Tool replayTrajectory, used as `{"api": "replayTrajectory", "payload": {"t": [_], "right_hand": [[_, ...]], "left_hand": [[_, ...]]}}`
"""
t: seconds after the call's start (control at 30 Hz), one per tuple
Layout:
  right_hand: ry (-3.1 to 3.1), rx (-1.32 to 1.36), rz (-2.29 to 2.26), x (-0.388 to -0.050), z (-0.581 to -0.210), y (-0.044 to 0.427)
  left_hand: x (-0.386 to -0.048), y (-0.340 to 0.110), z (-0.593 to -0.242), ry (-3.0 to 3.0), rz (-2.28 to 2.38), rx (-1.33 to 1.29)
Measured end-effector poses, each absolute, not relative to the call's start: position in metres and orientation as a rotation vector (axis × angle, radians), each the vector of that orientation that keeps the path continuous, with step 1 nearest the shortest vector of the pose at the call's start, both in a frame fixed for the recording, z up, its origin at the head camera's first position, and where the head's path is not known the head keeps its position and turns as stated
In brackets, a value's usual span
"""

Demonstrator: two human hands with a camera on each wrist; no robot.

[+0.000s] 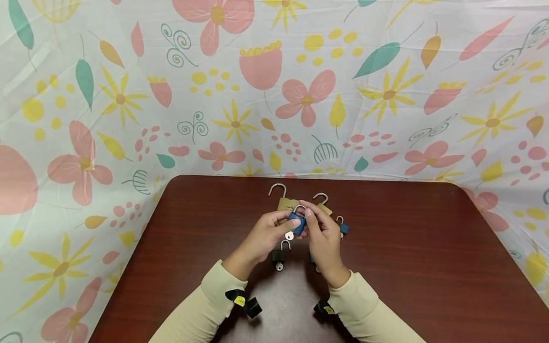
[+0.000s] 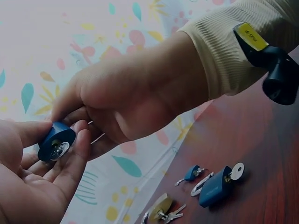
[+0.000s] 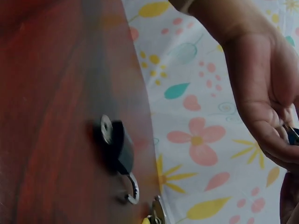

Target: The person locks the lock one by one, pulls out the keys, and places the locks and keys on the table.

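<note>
A blue padlock [image 1: 297,223] is held up over the table between both hands, its key [image 1: 289,236] hanging beneath the body. My left hand [image 1: 262,237] grips the body, with the thumb across its front. From the other side, my right hand [image 1: 324,240] pinches at the shackle and the padlock's edge. Its fingers partly cover the shackle, so I cannot tell whether that is locked. In the left wrist view the key sits in the underside of the blue padlock [image 2: 57,140]. The right wrist view shows only a sliver of it.
Behind the hands lie two brass padlocks, a larger one [image 1: 286,204] and another [image 1: 324,208], shackles raised. A small blue padlock [image 1: 344,228] lies right, a black padlock [image 1: 278,257] in front. A larger blue padlock [image 2: 217,190] is mostly hidden by the right hand in the head view.
</note>
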State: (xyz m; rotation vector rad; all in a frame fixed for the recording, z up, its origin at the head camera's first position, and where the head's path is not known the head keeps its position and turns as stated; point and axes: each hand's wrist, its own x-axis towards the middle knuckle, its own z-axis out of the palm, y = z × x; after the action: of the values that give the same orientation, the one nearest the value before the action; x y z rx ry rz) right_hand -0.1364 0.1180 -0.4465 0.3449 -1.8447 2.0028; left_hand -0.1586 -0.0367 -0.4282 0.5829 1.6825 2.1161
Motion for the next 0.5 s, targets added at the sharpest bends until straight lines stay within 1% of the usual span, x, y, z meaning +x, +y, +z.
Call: {"api": "replayTrajectory", "payload": {"t": [0.23, 0.37, 0.5], "right_hand": [[-1.989, 0.402, 1.917, -0.1396, -0.4427, 0.1218], [-2.125, 0.495, 1.783, -0.1414, -0.4424, 0.1249], [-2.216, 0.549, 1.741, -0.1445, -0.4443, 0.1257]], "left_hand": [[-0.1622, -0.0375, -0.4299, 1.747, 2.120, 0.525], [-0.1649, -0.0377, -0.4322, 1.827, 2.147, 0.439], [-0.1684, -0.0392, -0.4327, 1.863, 2.190, 0.350]]}}
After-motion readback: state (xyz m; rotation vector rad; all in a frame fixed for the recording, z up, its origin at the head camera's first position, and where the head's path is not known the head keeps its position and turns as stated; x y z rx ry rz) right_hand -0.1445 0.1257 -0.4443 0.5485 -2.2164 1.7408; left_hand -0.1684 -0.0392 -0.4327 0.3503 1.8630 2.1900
